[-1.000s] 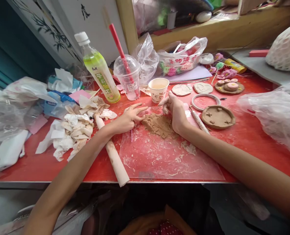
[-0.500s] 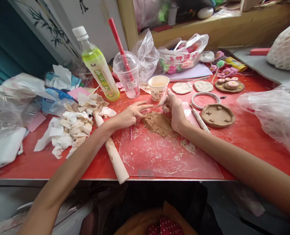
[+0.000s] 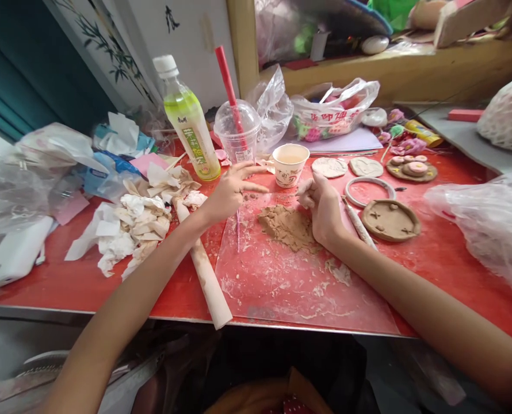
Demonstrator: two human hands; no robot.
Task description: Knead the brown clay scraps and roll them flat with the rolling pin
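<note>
My left hand (image 3: 230, 192) is held above the left edge of a clear plastic mat (image 3: 273, 287), index and middle fingers stretched out and spread. A thin pink stick (image 3: 238, 233) shows below it; whether the hand touches it I cannot tell. On the mat lies a flattened, crumbly patch of brown clay (image 3: 287, 227). At its right edge is my right hand (image 3: 323, 210), fingers loosely curled, fingertips smeared with clay, no object visible in them. Just behind the hands stands a paper cup (image 3: 290, 167) of cloudy liquid.
Left are a rolling pin (image 3: 206, 282), crumpled tissues (image 3: 137, 224), a green drink bottle (image 3: 191, 126) and a plastic cup (image 3: 237, 129) with a red straw. Right are a clay-smeared stick (image 3: 359, 224), a ring (image 3: 370, 191), a clay dish (image 3: 390, 219) and a plastic bag (image 3: 493, 224).
My left hand has lifted slightly away from the clay, its fingers spreading wider. The right hand's fingertips have drawn back from the paper cup. The whole view has shifted a little.
</note>
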